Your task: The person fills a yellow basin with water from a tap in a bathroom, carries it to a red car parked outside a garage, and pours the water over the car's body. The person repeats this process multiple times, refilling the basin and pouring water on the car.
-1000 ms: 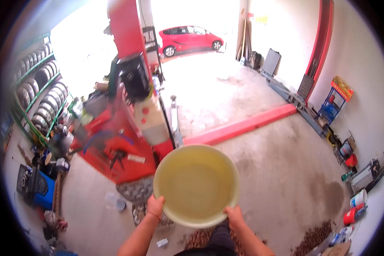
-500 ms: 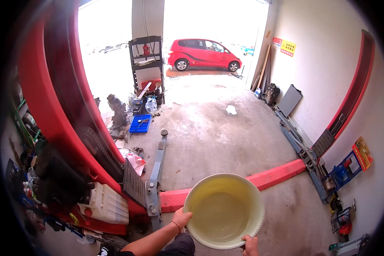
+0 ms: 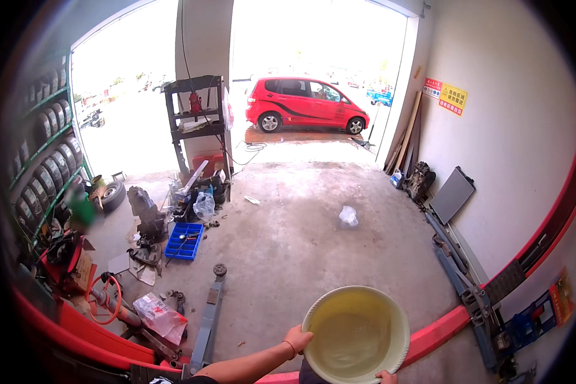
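A large pale yellow-green basin (image 3: 326,310) is held out in front of me, tilted so its inside faces up toward me. Its bottom looks wet or covered by a shallow layer of clear liquid. My left hand (image 3: 297,339) grips the left rim, thumb over the edge. At the lower right rim, my right hand (image 3: 386,377) is closed on the basin; most of that hand lies beyond the lower picture edge.
A red crossbar (image 3: 438,333) crosses the floor under the basin. Grey lift arms stand left (image 3: 209,320) and right (image 3: 457,272). Ahead lies a white plastic bag (image 3: 348,217); a blue parts tray (image 3: 185,241) sits left. Beyond the doorway is a red car (image 3: 307,105).
The view has moved forward past the red lift post and turned up slightly. Both hands still hold the basin, which now appears lower and slightly farther right in the picture.
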Available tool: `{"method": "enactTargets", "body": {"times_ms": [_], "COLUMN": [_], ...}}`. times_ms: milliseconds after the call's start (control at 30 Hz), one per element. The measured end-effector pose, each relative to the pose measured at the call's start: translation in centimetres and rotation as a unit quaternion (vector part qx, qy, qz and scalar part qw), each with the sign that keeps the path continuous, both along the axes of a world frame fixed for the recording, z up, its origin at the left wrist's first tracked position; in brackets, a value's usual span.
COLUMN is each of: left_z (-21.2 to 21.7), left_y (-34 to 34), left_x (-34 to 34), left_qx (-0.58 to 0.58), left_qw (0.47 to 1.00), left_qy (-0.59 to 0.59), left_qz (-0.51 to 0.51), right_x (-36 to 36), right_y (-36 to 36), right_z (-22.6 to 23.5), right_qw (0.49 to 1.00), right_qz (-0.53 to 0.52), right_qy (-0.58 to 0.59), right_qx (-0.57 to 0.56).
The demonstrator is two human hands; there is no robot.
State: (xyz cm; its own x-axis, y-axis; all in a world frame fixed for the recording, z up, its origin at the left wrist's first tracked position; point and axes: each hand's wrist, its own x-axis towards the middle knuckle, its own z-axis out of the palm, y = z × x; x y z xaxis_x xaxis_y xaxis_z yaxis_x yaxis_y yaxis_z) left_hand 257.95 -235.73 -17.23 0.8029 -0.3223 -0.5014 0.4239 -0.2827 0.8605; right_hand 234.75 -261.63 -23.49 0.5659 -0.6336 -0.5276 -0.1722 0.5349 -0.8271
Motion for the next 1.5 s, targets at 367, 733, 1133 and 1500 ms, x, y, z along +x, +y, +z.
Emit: {"method": "enactTargets", "body": {"times_ms": [367, 733, 1133, 1500], "left_z": [-1.1, -2.0, -2.4, -1.9], "left_y": [-8.0, -16.1, -25.1, -44.1], "left_x": [30.9, 65.6, 103.6, 136.2], "left_qx": [0.072, 0.011, -0.001, 0.04], "left_qw": [0.995, 0.992, 0.977, 0.979], "left_qy": [0.007, -0.038, -0.044, -0.038], "left_qz": [0.071, 0.122, 0.21, 0.198], "right_x": [34.0, 71.4, 112.5, 144.6], "right_y": [-11.8, -19.0, -29.2, -48.1], "right_z": [-2.2, 1.0, -0.4, 2.5], "right_qw": [0.996, 0.993, 0.989, 0.988], "right_qz": [0.092, 0.097, 0.141, 0.146], "right_qy": [0.008, -0.01, -0.033, -0.014], "right_qx": [0.017, 0.061, 0.008, 0.049]}}
